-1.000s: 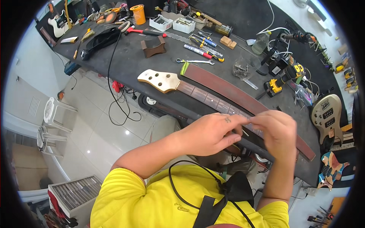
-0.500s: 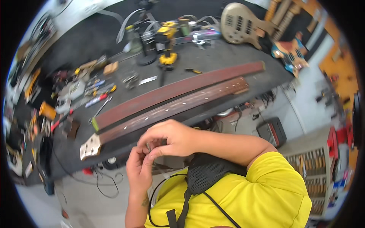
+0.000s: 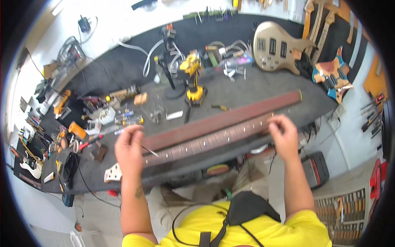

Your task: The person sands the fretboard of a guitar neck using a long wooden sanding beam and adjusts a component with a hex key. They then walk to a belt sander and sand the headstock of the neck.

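Note:
A bass guitar neck (image 3: 197, 145) with a dark fretboard and pale inlays lies along the bench's front edge. Its pale headstock (image 3: 112, 173) is at the left. Over the headstock end, my left hand (image 3: 130, 146) is closed on a thin rod (image 3: 150, 152) with a pale tip, pointing over the fretboard. My right hand (image 3: 284, 133) is at the neck's other end, thumb and fingers pinched together; whatever is between them is too small to make out. Behind the neck, and parallel to it, lies a long reddish-brown sanding beam (image 3: 230, 119); my left hand hides its left end.
A yellow cordless drill (image 3: 193, 82) stands behind the beam. Hand tools, including screwdrivers (image 3: 127, 118), crowd the bench's left side. A gold bass body (image 3: 267, 47) and a blue-and-brown guitar body (image 3: 332, 76) are at the far right. A black cable (image 3: 88, 189) hangs at front left.
My hands were together in front of the bench; now they are far apart, one over each end of the neck. The view has shifted, showing more of the wall behind.

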### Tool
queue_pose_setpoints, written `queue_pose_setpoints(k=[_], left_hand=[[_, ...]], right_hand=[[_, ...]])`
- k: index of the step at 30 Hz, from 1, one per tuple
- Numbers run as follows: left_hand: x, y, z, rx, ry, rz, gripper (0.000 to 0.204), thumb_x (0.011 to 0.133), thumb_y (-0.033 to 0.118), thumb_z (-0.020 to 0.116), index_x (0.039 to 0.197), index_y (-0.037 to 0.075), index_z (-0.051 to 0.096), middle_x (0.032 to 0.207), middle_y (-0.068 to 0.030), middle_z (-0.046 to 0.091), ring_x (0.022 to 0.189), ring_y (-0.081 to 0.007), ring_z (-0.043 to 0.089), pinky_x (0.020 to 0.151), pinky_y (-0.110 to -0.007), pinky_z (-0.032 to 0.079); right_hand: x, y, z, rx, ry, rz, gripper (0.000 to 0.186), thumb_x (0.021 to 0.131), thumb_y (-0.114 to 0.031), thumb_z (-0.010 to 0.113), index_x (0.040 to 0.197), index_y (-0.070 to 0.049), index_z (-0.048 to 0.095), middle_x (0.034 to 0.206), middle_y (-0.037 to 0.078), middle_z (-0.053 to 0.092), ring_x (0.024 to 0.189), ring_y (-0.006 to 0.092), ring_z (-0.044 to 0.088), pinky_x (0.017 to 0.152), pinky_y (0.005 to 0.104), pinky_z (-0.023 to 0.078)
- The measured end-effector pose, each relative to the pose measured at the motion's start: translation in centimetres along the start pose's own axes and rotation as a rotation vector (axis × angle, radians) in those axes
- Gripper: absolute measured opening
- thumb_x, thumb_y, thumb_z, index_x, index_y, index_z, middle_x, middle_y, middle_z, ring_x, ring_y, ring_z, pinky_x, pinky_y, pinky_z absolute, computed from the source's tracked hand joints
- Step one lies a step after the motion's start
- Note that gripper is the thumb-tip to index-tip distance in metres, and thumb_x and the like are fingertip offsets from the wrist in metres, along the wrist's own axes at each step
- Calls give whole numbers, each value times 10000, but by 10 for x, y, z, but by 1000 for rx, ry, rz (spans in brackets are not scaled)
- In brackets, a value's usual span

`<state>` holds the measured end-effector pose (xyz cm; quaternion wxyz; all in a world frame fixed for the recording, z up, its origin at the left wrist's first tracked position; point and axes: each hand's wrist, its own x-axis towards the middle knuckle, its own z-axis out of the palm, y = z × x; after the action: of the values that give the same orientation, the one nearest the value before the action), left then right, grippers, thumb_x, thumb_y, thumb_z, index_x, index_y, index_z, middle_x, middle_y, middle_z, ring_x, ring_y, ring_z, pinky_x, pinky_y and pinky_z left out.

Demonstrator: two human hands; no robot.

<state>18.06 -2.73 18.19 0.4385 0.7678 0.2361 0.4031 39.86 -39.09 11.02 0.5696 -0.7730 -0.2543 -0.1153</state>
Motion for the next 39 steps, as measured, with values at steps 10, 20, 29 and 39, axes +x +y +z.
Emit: queue_pose_setpoints(k=[10,20,29,39], left_hand=[[-38,33,117,-105,-519,591,285,897,-33,841,1163,67,842,1108,-98,712,980,-258,705,854,-382,599],[-18,-1,72,-64,-181,621,585,869,12,902,1421,71,719,1228,-170,676,1032,-322,721,903,-399,604],[-67,-126,23,337,-176,906,462,769,-37,810,1195,112,707,1111,-91,657,876,-298,666,764,-421,548],[-72,-115,26,362,-101,825,440,801,24,863,1214,50,713,1161,-184,653,968,-396,671,771,-523,549]], right_hand=[[-3,-63,75,526,-572,131,214,1052,-62,793,1232,30,721,1059,58,790,935,93,734,811,290,614],[120,-94,102,369,-346,-198,144,1045,-87,755,1122,28,791,978,97,809,882,160,782,780,322,617],[441,-136,106,611,84,-382,210,1079,-123,746,1204,46,732,1064,126,808,861,195,788,815,317,663],[636,-192,129,805,361,-245,203,1127,-88,632,1274,52,621,1133,217,806,933,308,843,704,334,713]])
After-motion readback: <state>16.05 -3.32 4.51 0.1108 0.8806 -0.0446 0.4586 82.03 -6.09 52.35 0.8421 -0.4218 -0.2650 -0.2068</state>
